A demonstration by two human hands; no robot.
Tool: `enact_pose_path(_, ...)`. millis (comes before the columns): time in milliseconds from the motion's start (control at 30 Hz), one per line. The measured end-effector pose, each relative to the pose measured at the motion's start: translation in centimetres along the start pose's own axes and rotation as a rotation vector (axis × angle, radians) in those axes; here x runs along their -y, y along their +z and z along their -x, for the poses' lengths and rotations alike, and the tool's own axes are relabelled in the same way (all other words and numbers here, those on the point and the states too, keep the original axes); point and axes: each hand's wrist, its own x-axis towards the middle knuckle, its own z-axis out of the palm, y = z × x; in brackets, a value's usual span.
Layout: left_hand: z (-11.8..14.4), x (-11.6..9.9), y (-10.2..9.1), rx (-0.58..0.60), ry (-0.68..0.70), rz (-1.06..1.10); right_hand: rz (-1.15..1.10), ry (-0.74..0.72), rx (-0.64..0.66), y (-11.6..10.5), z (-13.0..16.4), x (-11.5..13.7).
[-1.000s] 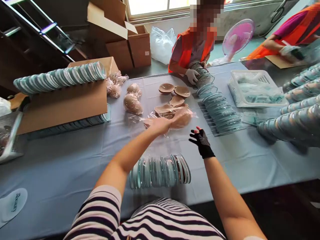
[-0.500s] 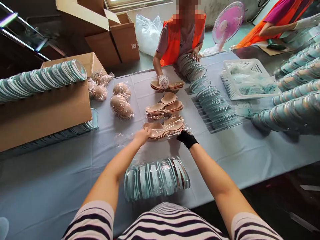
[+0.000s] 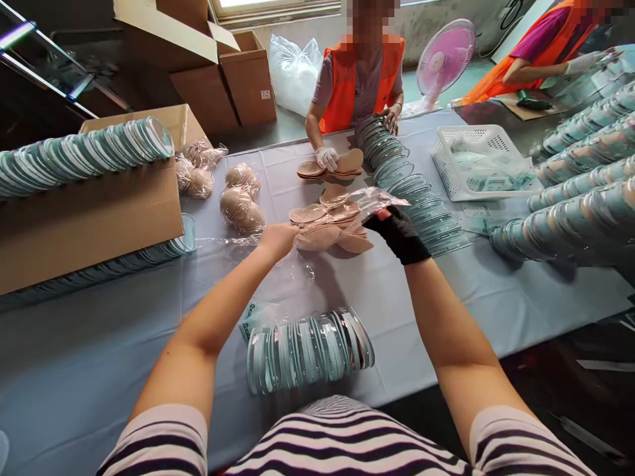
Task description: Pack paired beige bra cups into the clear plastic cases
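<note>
Since half a second ago the clear plastic bag of beige round pads point(image 3: 331, 233) has been lifted off the blue-covered desk point(image 3: 99, 344) — pinched between bare left hand point(image 3: 278, 239) and black-gloved right hand point(image 3: 397, 231), held above the teal-rimmed clear disc row point(image 3: 307, 349).

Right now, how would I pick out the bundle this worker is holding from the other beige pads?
On the blue-covered table, past the row of clear round cases, the left hand and gloved right hand lift a bagged pad bundle. Unlike the loose pads behind, it hangs off the cloth in crinkled clear plastic.
</note>
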Motion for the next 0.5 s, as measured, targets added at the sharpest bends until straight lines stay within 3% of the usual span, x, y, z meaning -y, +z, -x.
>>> enact_pose_path(100,0.9,0.6,0.9,0.046,-0.038,0.018,0.552,-0.126,0.135,2.6,2.0,-1.7)
enact_pose_path(200,1.9,1.1,1.7,0.085,-0.093,0.077,1.102,-0.173,0.401,6.2,3.6,-4.3)
enact_pose_path(267,3.0,2.3,1.6,0.005,-0.162,0.19,1.269,-0.19,0.538,8.1,3.6,-5.6)
enact_pose_path(333,4.9,4.4,1.0,-0.219,-0.266,0.415,1.291,-0.194,0.564,9.1,2.6,-6.1)
enact_pose_path(400,7.8,7.3,0.4,-0.523,-0.398,0.742,1.286,-0.167,0.522,9.3,1.1,-5.8)
enact_pose_path(500,14.3,11.7,0.6,-0.859,-0.604,1.277,1.293,-0.137,0.4,9.0,-1.2,-4.5)
